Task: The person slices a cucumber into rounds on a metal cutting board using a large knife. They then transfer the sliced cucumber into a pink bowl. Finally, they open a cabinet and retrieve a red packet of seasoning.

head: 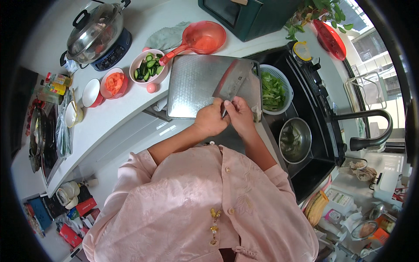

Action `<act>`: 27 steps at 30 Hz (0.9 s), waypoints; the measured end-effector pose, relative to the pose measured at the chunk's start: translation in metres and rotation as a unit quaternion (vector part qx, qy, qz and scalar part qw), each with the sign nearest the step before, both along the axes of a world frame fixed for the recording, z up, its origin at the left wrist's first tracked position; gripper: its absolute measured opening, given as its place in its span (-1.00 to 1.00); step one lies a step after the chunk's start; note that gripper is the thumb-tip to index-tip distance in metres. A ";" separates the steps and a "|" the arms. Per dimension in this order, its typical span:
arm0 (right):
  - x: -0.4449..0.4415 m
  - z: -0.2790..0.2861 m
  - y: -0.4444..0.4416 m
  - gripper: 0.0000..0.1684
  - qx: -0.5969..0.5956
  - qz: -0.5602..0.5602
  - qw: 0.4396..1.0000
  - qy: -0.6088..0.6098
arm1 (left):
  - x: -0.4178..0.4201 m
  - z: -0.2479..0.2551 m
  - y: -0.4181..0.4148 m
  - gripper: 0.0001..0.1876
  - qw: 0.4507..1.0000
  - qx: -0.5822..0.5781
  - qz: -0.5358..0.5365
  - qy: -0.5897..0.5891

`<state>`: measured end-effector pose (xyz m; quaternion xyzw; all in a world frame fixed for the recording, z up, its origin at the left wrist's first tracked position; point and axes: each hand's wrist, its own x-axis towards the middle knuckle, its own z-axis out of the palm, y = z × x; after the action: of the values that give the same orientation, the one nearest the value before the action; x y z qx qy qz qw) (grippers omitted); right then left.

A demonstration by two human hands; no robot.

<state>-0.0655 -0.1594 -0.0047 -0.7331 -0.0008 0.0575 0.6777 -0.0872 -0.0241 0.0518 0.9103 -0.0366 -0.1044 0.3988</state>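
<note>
My left hand is closed at the handle end of a cleaver, whose broad steel blade points away from me. My right hand meets it there, thumb and fingers pinched by the blade's heel. Between them the two hands hide most of the handle. Beneath the blade is a metal cutting board with a textured patch, bridging the counter and the sink edge. A small pale scrap sits at the board's near right corner. To the right, a colander holds chopped leafy greens.
Left of the board stand a bowl of sliced cucumber, a bowl of cut tomato and a white-lined bowl. A red plastic ladle rests behind. The black sink holds a steel bowl; a faucet arches beyond.
</note>
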 end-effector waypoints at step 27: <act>-0.182 0.030 -0.046 -0.60 -0.076 -0.263 0.960 0.057 | 0.042 -0.037 -0.042 -0.38 0.963 0.131 -0.234 0.000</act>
<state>-0.2473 -0.2052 0.0255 -0.7522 0.2351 -0.0816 0.6101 -0.0452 -0.0660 0.0146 0.9205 -0.2348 -0.1988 0.2409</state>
